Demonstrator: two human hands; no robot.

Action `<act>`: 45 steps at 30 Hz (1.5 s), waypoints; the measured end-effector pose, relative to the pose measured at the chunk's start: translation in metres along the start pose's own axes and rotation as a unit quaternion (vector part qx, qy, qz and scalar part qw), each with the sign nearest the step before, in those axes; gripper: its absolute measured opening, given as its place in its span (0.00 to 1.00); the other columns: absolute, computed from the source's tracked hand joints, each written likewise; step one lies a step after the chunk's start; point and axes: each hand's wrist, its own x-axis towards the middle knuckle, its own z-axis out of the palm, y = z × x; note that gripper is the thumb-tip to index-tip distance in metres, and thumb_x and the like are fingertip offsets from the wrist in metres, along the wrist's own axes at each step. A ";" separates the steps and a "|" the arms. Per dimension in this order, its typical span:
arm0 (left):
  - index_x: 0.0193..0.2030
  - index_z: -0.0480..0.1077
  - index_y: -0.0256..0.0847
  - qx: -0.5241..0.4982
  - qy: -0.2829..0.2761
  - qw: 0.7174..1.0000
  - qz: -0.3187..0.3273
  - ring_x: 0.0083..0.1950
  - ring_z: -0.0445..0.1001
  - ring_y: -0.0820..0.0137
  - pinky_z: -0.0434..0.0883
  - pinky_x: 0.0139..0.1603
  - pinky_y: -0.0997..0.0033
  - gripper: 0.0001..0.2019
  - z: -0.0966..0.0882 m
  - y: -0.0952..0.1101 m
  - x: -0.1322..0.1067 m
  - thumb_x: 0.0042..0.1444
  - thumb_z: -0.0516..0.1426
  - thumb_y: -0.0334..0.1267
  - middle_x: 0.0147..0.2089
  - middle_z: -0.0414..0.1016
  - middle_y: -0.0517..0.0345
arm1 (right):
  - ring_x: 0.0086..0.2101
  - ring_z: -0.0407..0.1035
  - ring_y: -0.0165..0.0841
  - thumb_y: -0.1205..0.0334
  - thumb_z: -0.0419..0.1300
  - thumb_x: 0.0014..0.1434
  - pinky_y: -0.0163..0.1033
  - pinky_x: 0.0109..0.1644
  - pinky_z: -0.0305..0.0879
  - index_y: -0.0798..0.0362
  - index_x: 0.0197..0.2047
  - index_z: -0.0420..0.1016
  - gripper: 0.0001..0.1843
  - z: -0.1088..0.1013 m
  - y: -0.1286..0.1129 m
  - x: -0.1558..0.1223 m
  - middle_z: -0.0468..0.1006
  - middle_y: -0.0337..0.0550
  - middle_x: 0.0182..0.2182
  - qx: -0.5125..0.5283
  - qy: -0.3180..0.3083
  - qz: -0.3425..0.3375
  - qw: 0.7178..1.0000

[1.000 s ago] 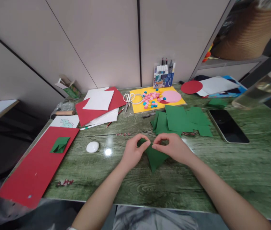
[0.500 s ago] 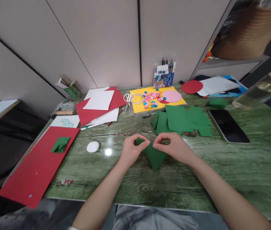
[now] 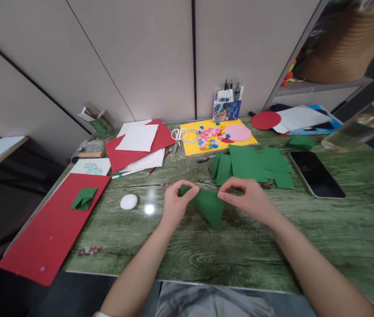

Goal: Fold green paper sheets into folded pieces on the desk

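Left hand and right hand each pinch the green paper in a narrow grip. Uneven pulling could skew the crease or tear it.

Item, my left hand: bare, its forearm bare down to the lower left of the frame, where a pale strip shows. Item, my right hand: bare, forearm likewise. Item, bottom centre: grey mottled fabric over my lap.
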 end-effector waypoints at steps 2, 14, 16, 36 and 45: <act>0.26 0.71 0.38 -0.008 0.011 1.000 0.001 0.26 0.63 0.76 0.60 0.26 0.77 0.08 0.000 -0.001 0.000 0.46 0.61 0.41 0.23 0.66 0.63 | 0.30 0.69 0.33 0.59 0.59 0.51 0.37 0.36 0.61 0.53 0.26 0.74 0.08 0.000 0.001 0.000 0.76 0.40 0.27 -0.001 0.004 -0.003 1.000; 0.25 0.71 0.38 -0.025 0.032 0.999 0.011 0.24 0.61 0.76 0.57 0.25 0.77 0.08 0.003 -0.003 -0.002 0.44 0.62 0.41 0.22 0.64 0.64 | 0.30 0.69 0.34 0.55 0.57 0.53 0.37 0.35 0.61 0.52 0.26 0.73 0.10 -0.004 0.002 0.000 0.77 0.40 0.27 -0.022 0.009 -0.024 0.999; 0.25 0.71 0.38 -0.022 0.032 0.999 0.005 0.24 0.61 0.76 0.57 0.25 0.76 0.08 0.001 -0.003 0.000 0.44 0.62 0.41 0.21 0.65 0.64 | 0.30 0.69 0.34 0.55 0.57 0.53 0.37 0.34 0.61 0.52 0.26 0.72 0.11 -0.005 0.003 0.001 0.77 0.41 0.27 -0.022 0.007 -0.023 0.999; 0.26 0.69 0.37 -0.061 -0.026 0.997 -0.028 0.24 0.59 0.77 0.57 0.26 0.77 0.08 -0.012 0.004 0.013 0.46 0.60 0.40 0.22 0.63 0.63 | 0.30 0.69 0.34 0.53 0.56 0.54 0.36 0.33 0.60 0.52 0.25 0.73 0.13 -0.023 0.010 0.005 0.76 0.40 0.26 -0.027 -0.024 0.007 0.999; 0.33 0.72 0.38 -0.016 -0.069 0.997 -0.028 0.30 0.66 0.74 0.61 0.30 0.77 0.10 -0.004 0.002 0.009 0.44 0.62 0.40 0.31 0.72 0.59 | 0.30 0.68 0.34 0.54 0.56 0.55 0.37 0.34 0.60 0.52 0.27 0.73 0.12 -0.017 0.012 0.006 0.76 0.40 0.27 -0.028 -0.034 0.003 0.999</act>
